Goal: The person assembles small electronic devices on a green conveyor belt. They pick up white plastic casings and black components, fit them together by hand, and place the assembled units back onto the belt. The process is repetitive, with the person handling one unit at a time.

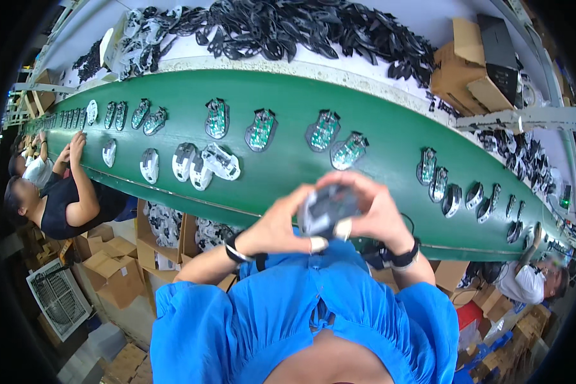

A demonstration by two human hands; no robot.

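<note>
Between both hands, over the near edge of the green conveyor belt (288, 185), I hold a dark grey computer mouse (329, 208), slightly blurred. My left hand (278, 224) grips its left side, thumb along the near end. My right hand (381, 214) wraps its right side, fingers curled over the far end and thumb on the near part. Beyond the hands lie mouse bases with bare green circuit boards, one (350, 151) close past my right fingers and another (324, 130) behind it. To the left sits a cluster of white-and-grey mice (201, 168).
Black plastic parts (262, 29) heap on the far shelf, with a cardboard box (470, 67) at its right. Co-workers sit along the belt, one in black (70, 205) at left and one in white (525, 281) at right. Open cartons (112, 269) stand below the belt.
</note>
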